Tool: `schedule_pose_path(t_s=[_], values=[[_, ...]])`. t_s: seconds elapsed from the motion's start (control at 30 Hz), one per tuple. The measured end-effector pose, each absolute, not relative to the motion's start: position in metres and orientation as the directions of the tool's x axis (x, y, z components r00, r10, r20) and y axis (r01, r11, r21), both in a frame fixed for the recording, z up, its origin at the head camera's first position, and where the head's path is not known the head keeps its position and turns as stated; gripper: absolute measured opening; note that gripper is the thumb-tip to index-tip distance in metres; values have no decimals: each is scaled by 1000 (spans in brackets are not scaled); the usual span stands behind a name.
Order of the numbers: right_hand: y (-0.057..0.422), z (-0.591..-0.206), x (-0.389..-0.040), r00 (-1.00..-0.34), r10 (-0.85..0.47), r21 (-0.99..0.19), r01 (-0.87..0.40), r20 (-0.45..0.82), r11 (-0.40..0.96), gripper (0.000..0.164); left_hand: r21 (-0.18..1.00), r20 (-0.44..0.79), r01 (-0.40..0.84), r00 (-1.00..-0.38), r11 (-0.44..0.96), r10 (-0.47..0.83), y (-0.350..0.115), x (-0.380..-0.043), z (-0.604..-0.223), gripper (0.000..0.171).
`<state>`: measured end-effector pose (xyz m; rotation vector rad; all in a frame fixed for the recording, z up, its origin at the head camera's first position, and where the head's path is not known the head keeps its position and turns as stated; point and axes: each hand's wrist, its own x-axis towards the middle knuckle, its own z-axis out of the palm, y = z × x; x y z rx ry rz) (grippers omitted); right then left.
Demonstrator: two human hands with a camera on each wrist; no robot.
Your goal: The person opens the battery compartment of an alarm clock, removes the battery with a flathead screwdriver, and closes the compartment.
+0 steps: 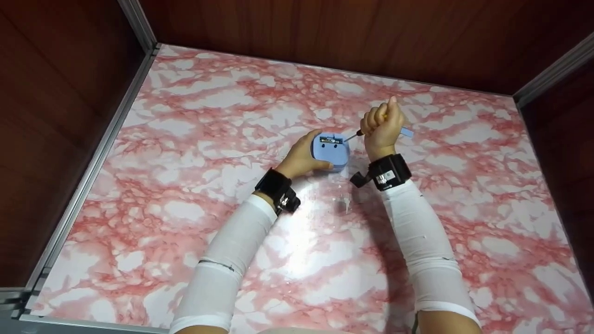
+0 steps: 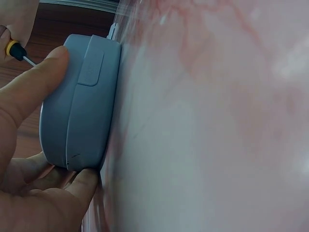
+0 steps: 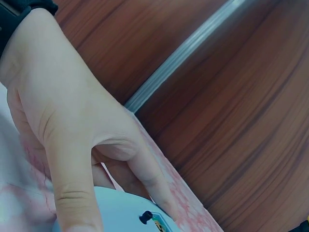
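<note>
My left hand (image 1: 302,157) grips a light blue, rounded plastic case (image 1: 330,157) by its left side, thumb along the near edge. The case's upper face shows an uncovered compartment with what looks like a battery (image 1: 331,140), plus two dark round spots. My right hand (image 1: 383,124) is curled round a screwdriver (image 1: 355,135) with a black and yellow handle. Its metal tip reaches the compartment's right end; exact contact cannot be made out. A small blue flat piece (image 1: 407,132) shows beside the right hand, and whether it is held is unclear. In the left wrist view the case (image 2: 91,106) rests on edge-like sides against the tabletop.
A red-and-white marbled tabletop (image 1: 195,208) lies under both hands. Dark wooden panels (image 1: 325,32) with metal corner strips (image 1: 139,23) enclose it at the back and sides. Cameras are strapped to both wrists.
</note>
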<state>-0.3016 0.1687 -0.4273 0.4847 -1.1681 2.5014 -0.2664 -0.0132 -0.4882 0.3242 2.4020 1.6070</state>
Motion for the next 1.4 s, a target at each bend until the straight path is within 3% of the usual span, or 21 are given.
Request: schedule_pose_path(t_s=[0.97, 1.4], values=[[156, -439, -304, -876, 184, -682, -465, 445, -564, 58, 930, -62, 56, -950, 362, 306, -13, -269, -490, 104], [143, -441, -305, -867, 76, -790, -482, 492, -379, 58, 950, -52, 52, -946, 308, 320, -14, -267, -490, 102]])
